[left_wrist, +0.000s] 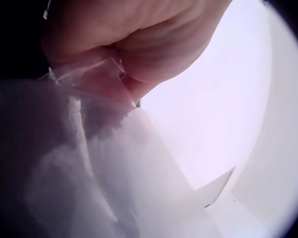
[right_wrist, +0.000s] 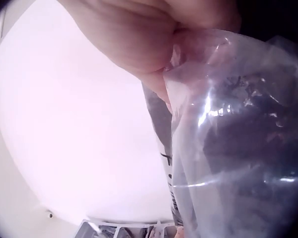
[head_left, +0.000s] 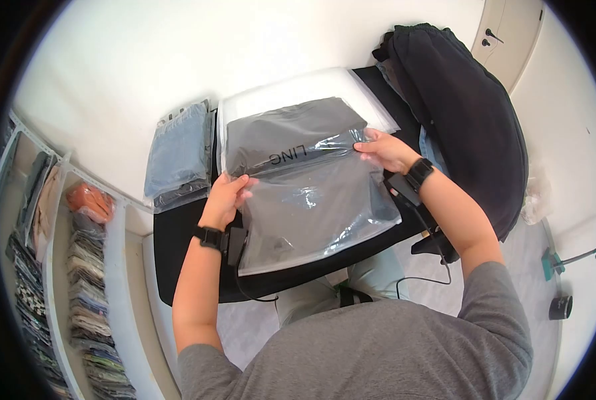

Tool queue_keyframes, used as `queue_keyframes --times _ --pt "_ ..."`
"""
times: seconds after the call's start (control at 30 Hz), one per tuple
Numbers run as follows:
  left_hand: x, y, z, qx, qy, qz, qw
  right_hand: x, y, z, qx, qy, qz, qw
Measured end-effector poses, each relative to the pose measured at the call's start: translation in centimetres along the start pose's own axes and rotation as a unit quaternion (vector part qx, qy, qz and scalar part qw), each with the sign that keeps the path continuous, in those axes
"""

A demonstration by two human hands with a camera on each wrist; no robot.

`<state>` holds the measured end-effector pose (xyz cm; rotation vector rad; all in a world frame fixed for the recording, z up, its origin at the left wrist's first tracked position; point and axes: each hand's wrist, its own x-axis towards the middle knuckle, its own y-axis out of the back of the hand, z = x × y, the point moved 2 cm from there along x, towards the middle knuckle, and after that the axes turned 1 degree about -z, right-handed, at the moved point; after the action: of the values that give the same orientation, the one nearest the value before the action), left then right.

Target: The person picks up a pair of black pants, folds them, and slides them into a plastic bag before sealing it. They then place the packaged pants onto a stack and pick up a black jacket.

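Ideally, since the left hand (head_left: 228, 193) and right hand (head_left: 388, 150) each pinch a mouth corner of the bag (head_left: 318, 207), at the near edge of the garment (head_left: 288, 130) on the table (head_left: 184, 233), they should stretch it taut and level before sliding.

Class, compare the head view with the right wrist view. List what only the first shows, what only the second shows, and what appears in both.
Only the head view shows the left hand, the black table, a packet of blue denim, a black coat and shelves of folded clothes.
Only the right wrist view shows, close up, fingers pinching a crumpled edge of film.
Both show the right hand, the clear plastic bag and the dark garment seen through it.
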<state>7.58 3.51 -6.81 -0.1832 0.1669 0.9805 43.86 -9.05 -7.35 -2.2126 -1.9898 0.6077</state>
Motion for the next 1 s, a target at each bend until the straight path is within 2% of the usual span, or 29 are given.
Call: queue_keyframes --times 0.1,0.13,0.23,0.3,0.33,0.37,0.4,0.43,0.47,0.5,0.53,0.57,0.6,0.63,0.67,0.7,0.77,0.8,0.83,0.87,0.9,0.93,0.97,1.0 --pt "-4.5 -1.5 0.7 -0.018 -0.019 -0.027 0.999 -5.2 -1.4 -0.8 -0.045 -0.021 -0.01 0.999" --pt "-6.3 -2.0 0.6 -0.005 -0.003 -0.016 1.0 -6.8 -1.9 -0.3 -0.062 -0.004 0.012 0.998" --pt "-10.3 -2.0 -1.4 0.009 0.05 0.001 0.999 -11.7 -3.6 1.2 -0.026 -0.044 0.066 0.997" --pt "-12.6 -0.3 -2.9 0.044 0.129 -0.002 0.991 -13.9 -1.3 4.1 -0.015 -0.078 0.08 0.994" --pt "-13.5 0.9 -4.1 0.043 0.135 -0.004 0.99 -15.3 0.3 4.8 -0.027 -0.075 0.097 0.992" --pt "-14.1 2.3 -5.0 0.198 0.007 0.033 0.98 -16.4 1.3 5.4 -0.041 -0.07 0.113 0.99" --pt "-14.8 2.0 -4.5 0.344 -0.124 0.067 0.928 -17.4 1.6 5.5 -0.127 -0.003 0.169 0.977" --pt "-15.9 1.7 -3.9 0.441 -0.183 0.074 0.875 -17.7 2.3 6.0 -0.203 0.066 0.187 0.959" --pt "-16.4 1.0 -3.4 0.472 -0.245 0.072 0.844 -18.1 2.5 6.4 -0.204 0.062 0.19 0.958" --pt "-16.7 0.3 -3.1 0.501 -0.308 0.069 0.806 -18.3 1.0 5.6 -0.39 0.194 0.19 0.88" --pt "-16.6 0.0 -3.1 0.501 -0.307 0.066 0.806 -18.6 -0.6 5.2 -0.553 0.315 0.179 0.751" --pt "-16.5 -0.4 -3.1 0.544 -0.34 0.029 0.766 -18.4 -1.2 5.2 -0.573 0.331 0.141 0.737" --pt "-16.1 -0.9 -3.0 0.585 -0.371 -0.007 0.722 -18.0 -1.4 5.3 -0.618 0.342 0.116 0.698" --pt "-15.6 -1.1 -2.8 0.585 -0.372 -0.009 0.721 -17.4 -1.6 5.6 -0.662 0.352 0.09 0.656" --pt "-15.0 -1.5 -2.6 0.61 -0.392 -0.043 0.687 -16.8 -1.9 5.6 -0.669 0.366 0.076 0.642" --pt "-14.5 -2.0 -2.5 0.633 -0.41 -0.075 0.652 -16.5 -1.9 5.5 -0.669 0.366 0.078 0.643" --pt "-14.2 -2.4 -2.0 0.629 -0.407 -0.09 0.656 -15.6 -1.8 5.2 -0.663 0.351 0.047 0.66" --pt "-13.8 -2.0 -2.3 0.602 -0.377 -0.129 0.692 -15.2 -1.2 5.3 -0.64 0.337 0.043 0.689" --pt "-13.5 -1.6 -2.5 0.572 -0.345 -0.167 0.725 -14.8 -0.5 5.1 -0.638 0.34 0.042 0.689" --pt "-13.0 -1.2 -2.7 0.573 -0.344 -0.167 0.725 -14.4 0.4 4.9 -0.606 0.295 0.027 0.739" --pt "-12.4 -0.6 -2.6 0.523 -0.334 -0.155 0.768 -14.0 0.9 4.8 -0.57 0.247 0.013 0.784" --pt "-12.0 -0.3 -2.5 0.471 -0.324 -0.142 0.808 -13.6 1.0 4.7 -0.546 0.263 0.027 0.795" --pt "-12.0 -0.2 -2.4 0.472 -0.325 -0.142 0.807 -13.7 0.9 4.8 -0.546 0.265 0.027 0.795" --pt "-11.8 -0.1 -2.2 0.394 -0.247 -0.124 0.877 -13.8 0.6 4.8 -0.446 0.201 0.05 0.871"
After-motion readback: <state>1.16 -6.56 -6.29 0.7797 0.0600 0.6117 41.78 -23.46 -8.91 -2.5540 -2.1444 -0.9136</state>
